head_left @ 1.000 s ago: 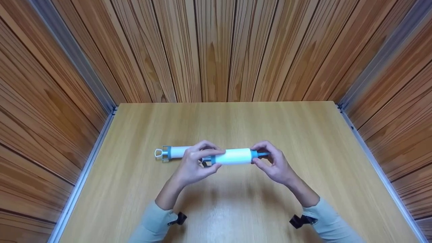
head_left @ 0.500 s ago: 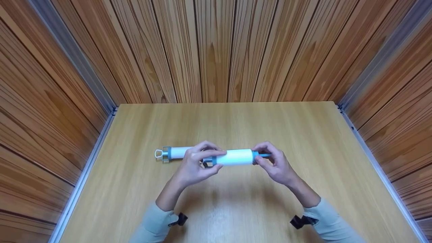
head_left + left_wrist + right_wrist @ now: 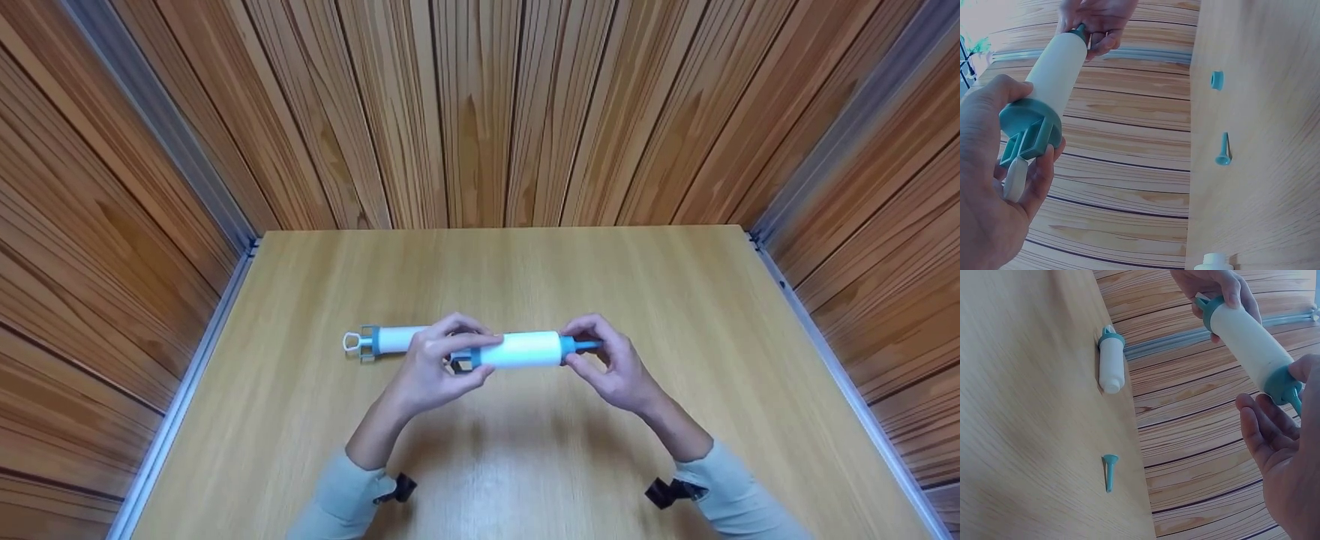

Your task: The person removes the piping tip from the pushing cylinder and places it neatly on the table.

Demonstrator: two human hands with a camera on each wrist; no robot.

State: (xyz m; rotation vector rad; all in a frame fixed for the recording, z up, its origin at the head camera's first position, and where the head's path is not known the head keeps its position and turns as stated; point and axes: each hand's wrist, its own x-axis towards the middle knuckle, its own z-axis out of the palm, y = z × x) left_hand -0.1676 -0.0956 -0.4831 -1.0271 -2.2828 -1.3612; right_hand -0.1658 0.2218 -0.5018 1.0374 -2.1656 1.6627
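A white pastry syringe (image 3: 525, 349) with teal end caps is held level above the table, between both hands. My left hand (image 3: 442, 364) grips its handle end, thumb and fingers around the teal cap (image 3: 1027, 112). A white plunger handle (image 3: 1015, 179) pokes out toward that palm. At the other end, my right hand (image 3: 611, 367) holds the teal front cap (image 3: 1282, 384) between thumb and fingers. From that cap a thin teal nozzle (image 3: 1294, 402) points toward the right palm. What is inside the white barrel is hidden.
A second white syringe (image 3: 397, 340) with a teal collar lies on the wooden table (image 3: 495, 270), partly hidden behind the left hand. In the left wrist view, a loose teal nozzle (image 3: 1223, 152) and a small teal ring (image 3: 1217, 80) lie on the tabletop. Wood-panelled walls (image 3: 480, 112) surround the table.
The syringe and right hand have shifted slightly right. The right thumb moved up onto the front cap, then back to its lower edge. The left hand keeps its grip.
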